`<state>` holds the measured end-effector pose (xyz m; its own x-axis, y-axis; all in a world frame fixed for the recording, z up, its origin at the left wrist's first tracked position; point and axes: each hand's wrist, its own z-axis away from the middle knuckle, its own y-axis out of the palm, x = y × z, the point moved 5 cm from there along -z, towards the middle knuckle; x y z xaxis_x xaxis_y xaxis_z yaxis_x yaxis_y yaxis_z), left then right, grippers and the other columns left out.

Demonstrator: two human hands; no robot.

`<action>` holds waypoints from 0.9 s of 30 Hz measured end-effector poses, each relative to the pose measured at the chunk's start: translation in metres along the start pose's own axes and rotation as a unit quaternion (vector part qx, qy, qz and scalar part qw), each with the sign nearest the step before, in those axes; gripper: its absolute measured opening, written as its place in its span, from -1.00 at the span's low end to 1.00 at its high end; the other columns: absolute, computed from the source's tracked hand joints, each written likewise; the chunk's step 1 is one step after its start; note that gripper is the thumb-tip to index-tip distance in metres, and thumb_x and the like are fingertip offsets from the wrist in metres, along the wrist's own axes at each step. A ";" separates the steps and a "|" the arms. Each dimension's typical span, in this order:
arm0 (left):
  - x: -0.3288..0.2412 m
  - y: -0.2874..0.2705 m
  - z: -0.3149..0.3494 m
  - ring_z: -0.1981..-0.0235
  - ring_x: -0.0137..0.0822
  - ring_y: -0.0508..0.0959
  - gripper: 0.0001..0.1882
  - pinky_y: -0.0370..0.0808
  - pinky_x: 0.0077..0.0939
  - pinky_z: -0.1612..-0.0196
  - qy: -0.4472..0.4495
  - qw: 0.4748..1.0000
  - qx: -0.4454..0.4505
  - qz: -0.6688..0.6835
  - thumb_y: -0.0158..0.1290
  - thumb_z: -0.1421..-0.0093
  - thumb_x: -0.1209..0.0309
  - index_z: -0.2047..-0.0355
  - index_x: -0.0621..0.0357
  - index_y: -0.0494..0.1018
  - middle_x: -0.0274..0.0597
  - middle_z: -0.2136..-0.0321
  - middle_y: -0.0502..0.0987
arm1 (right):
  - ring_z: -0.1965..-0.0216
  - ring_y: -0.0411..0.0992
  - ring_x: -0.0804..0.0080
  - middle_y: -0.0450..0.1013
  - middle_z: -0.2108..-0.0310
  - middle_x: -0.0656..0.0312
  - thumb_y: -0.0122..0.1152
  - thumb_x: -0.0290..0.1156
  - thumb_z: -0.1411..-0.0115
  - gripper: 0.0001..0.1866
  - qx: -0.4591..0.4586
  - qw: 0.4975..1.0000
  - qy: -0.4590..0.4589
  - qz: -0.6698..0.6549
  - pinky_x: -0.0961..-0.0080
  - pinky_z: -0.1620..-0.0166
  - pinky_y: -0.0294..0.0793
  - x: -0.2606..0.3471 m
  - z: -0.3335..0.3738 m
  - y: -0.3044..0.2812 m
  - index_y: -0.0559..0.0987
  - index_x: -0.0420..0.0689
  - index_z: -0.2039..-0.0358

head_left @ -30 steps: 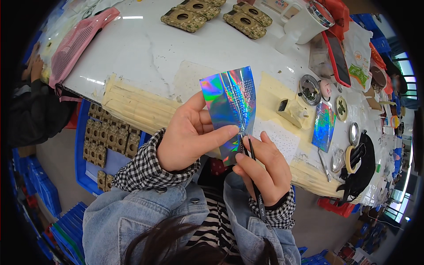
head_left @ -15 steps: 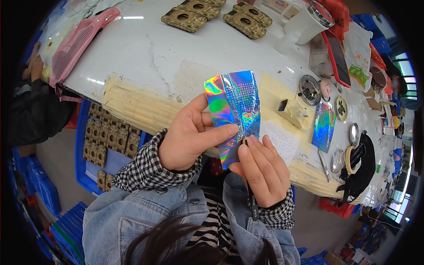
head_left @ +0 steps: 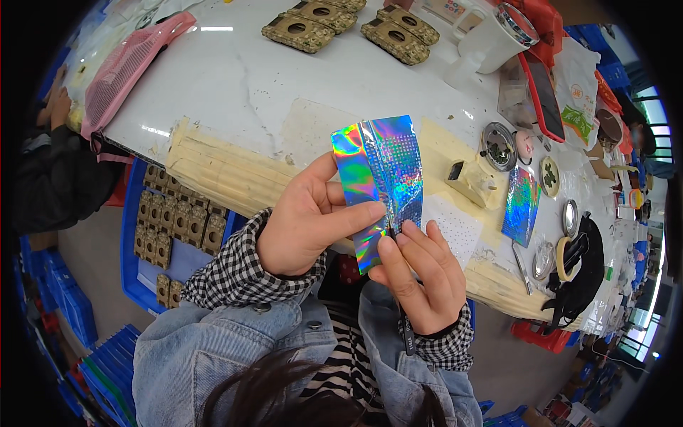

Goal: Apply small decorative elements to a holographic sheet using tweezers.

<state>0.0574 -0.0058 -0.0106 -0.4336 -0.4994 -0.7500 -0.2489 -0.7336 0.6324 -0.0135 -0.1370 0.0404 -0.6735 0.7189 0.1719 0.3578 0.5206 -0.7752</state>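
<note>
Between the fingers and thumb of my left hand [head_left: 293, 226] is a shiny rainbow holographic sticker sheet [head_left: 356, 160], held up over the table's near edge. Rows of small dots cover its right part, and a crease runs down its middle. My right hand [head_left: 425, 281] is closed around slim black tweezers [head_left: 408, 336], whose rear end sticks out below the palm. The thin dark tip meets the sheet's lower middle, close to my left thumb. Whether a dot sits in the tip is too small to tell.
Camouflage-patterned toy tank hulls [head_left: 297, 32] lie at the table's back; more fill a blue tray [head_left: 186, 265] below left. To the right are a second holographic sheet [head_left: 521, 206], a round metal dish [head_left: 499, 146], a white mug [head_left: 498, 39], a red-cased phone [head_left: 543, 96] and a pink basket [head_left: 135, 75].
The sheet has shifted very slightly right. My right fingers have spread a little along the tweezers; the tip stays at the sheet's lower middle.
</note>
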 end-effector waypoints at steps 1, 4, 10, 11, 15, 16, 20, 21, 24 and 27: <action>0.000 0.000 0.000 0.14 -0.42 0.56 -0.49 0.50 -0.50 0.04 0.000 1.000 0.001 -0.002 0.05 -0.16 0.66 -0.12 0.26 0.18 -0.13 0.15 0.55 | 0.15 0.53 0.20 0.48 0.24 0.08 0.30 -0.33 -0.12 -0.68 0.000 1.000 0.001 0.001 0.21 0.08 0.58 0.000 0.000 0.000 0.60 -0.23 0.15; 0.000 0.000 0.000 0.14 -0.42 0.56 -0.49 0.50 -0.50 0.04 -0.003 1.000 0.002 -0.003 0.05 -0.17 0.66 -0.11 0.27 0.19 -0.12 0.15 0.55 | 0.15 0.53 0.20 0.48 0.24 0.09 0.29 -0.33 -0.13 -0.68 0.001 1.000 0.005 0.000 0.22 0.08 0.58 0.000 0.000 -0.001 0.60 -0.23 0.15; 0.001 -0.001 0.000 0.14 -0.40 0.56 -0.49 0.51 -0.50 0.06 -0.006 1.000 0.004 0.003 0.05 -0.17 0.65 -0.12 0.27 0.18 -0.11 0.15 0.55 | 0.16 0.53 0.21 0.48 0.25 0.09 0.29 -0.33 -0.12 -0.68 0.006 1.000 -0.011 0.001 0.23 0.09 0.58 0.000 0.000 0.000 0.60 -0.24 0.15; 0.001 -0.001 0.000 0.14 -0.40 0.57 -0.49 0.51 -0.50 0.06 -0.009 1.000 0.005 0.005 0.05 -0.18 0.65 -0.12 0.27 0.18 -0.10 0.15 0.55 | 0.16 0.53 0.21 0.48 0.25 0.09 0.29 -0.33 -0.12 -0.68 0.006 1.000 -0.013 0.002 0.23 0.09 0.58 -0.001 0.000 0.000 0.60 -0.24 0.15; -0.001 0.000 0.000 0.14 -0.39 0.57 -0.48 0.51 -0.49 0.04 0.002 1.000 0.001 0.001 0.04 -0.18 0.66 -0.13 0.27 0.17 -0.10 0.14 0.55 | 0.16 0.52 0.21 0.48 0.25 0.09 0.29 -0.32 -0.12 -0.68 0.004 1.000 -0.024 0.001 0.24 0.09 0.58 0.000 0.000 -0.002 0.61 -0.25 0.16; -0.002 0.000 0.000 0.14 -0.39 0.57 -0.48 0.51 -0.49 0.04 0.002 1.000 0.000 0.004 0.04 -0.18 0.66 -0.13 0.27 0.17 -0.10 0.14 0.55 | 0.16 0.52 0.21 0.48 0.25 0.10 0.29 -0.32 -0.13 -0.69 0.003 1.000 -0.027 -0.002 0.24 0.09 0.58 0.001 0.000 -0.003 0.61 -0.25 0.17; -0.005 0.000 -0.001 0.13 -0.39 0.56 -0.48 0.50 -0.48 0.02 0.016 1.000 -0.009 0.016 0.04 -0.17 0.67 -0.13 0.28 0.17 -0.11 0.14 0.55 | 0.16 0.52 0.22 0.48 0.25 0.10 0.30 -0.31 -0.12 -0.68 0.008 1.000 -0.022 0.000 0.23 0.08 0.57 0.000 0.002 -0.006 0.61 -0.23 0.16; -0.005 -0.002 -0.001 0.12 -0.40 0.56 -0.49 0.50 -0.48 0.02 0.021 1.000 -0.016 0.009 0.04 -0.17 0.67 -0.13 0.28 0.18 -0.11 0.14 0.55 | 0.16 0.52 0.23 0.49 0.25 0.11 0.30 -0.31 -0.12 -0.68 0.008 1.000 -0.020 0.000 0.22 0.08 0.57 0.000 0.004 -0.006 0.60 -0.23 0.16; -0.006 -0.008 -0.002 0.12 -0.40 0.56 -0.49 0.51 -0.49 0.03 0.038 0.998 -0.041 -0.006 0.05 -0.17 0.67 -0.12 0.28 0.19 -0.12 0.14 0.55 | 0.16 0.52 0.24 0.49 0.26 0.12 0.31 -0.30 -0.11 -0.66 0.014 1.000 -0.001 0.001 0.20 0.06 0.56 -0.001 0.010 -0.007 0.60 -0.23 0.15; -0.013 -0.017 -0.003 0.17 -0.40 0.58 -0.52 0.54 -0.50 0.08 0.066 0.994 -0.090 -0.015 0.05 -0.17 0.65 -0.10 0.28 0.21 -0.12 0.15 0.56 | 0.15 0.52 0.23 0.50 0.27 0.12 0.33 -0.28 -0.08 -0.63 0.030 0.999 0.028 0.004 0.18 0.05 0.54 -0.006 0.019 -0.006 0.59 -0.21 0.13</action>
<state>0.0702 0.0119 -0.0125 -0.3083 -0.5228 -0.7947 -0.0960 -0.8141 0.5728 -0.0244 -0.1533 0.0328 -0.6334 0.7482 0.1974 0.3222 0.4870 -0.8118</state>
